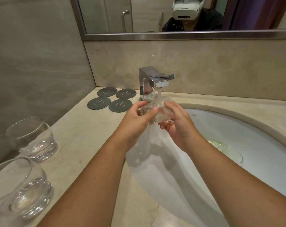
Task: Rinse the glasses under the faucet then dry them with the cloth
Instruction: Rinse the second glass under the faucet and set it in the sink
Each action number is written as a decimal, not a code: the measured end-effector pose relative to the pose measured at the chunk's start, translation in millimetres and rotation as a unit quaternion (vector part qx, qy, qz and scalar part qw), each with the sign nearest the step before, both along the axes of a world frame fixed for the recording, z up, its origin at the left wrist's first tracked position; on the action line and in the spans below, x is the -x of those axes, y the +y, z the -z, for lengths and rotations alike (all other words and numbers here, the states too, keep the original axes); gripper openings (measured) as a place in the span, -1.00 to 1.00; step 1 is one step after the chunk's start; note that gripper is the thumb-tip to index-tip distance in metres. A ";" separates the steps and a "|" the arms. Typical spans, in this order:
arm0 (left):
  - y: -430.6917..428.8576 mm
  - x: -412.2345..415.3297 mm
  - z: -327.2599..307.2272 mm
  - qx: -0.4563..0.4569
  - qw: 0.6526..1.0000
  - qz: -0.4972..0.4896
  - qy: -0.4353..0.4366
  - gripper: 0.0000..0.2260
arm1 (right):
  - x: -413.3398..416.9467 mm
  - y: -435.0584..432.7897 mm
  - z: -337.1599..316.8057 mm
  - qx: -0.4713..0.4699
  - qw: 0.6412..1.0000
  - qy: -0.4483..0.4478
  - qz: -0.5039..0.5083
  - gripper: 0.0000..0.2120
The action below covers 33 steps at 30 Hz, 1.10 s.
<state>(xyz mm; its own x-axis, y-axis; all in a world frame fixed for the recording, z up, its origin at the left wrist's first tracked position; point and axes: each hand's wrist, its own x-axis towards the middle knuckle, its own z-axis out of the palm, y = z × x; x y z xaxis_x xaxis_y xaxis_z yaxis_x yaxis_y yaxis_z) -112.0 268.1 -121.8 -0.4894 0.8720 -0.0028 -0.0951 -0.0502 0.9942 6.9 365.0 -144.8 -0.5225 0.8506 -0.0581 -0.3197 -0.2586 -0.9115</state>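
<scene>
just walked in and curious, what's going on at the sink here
A person is rinsing a glass under the running faucet, over the sink. The left hand and right hand both grip it. Two more glasses stand upright on the counter to the left, near four dark coasters. Nothing is being dried yet.

Left hand (139, 118), right hand (176, 122), 2 forearms (93, 169) bare; in mirror (155, 36): white headset (186, 9), dark speckled top (214, 20).
</scene>
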 end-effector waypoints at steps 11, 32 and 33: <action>-3.6 0.4 -4.0 -0.002 0.999 -0.019 -0.026 -0.70 | -6.3 -5.4 -7.1 0.005 0.999 -0.039 -0.033 -0.60; -2.1 1.2 -4.4 -0.029 0.999 -0.034 -0.003 -0.75 | -5.1 -7.7 -10.8 0.026 0.999 0.008 -0.021 -0.72; -2.7 1.3 -4.0 -0.030 0.999 -0.036 0.006 -0.73 | -5.3 -8.7 -11.3 0.030 0.999 -0.002 -0.023 -0.74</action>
<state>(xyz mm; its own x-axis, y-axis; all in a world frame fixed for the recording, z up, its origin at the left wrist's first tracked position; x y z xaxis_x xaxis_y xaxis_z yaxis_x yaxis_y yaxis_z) -113.3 265.4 -117.8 -0.5507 0.8330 0.0538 -0.0780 -0.1155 0.9902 12.3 356.3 -133.6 -0.5604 0.8208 -0.1109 -0.3032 -0.3280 -0.8947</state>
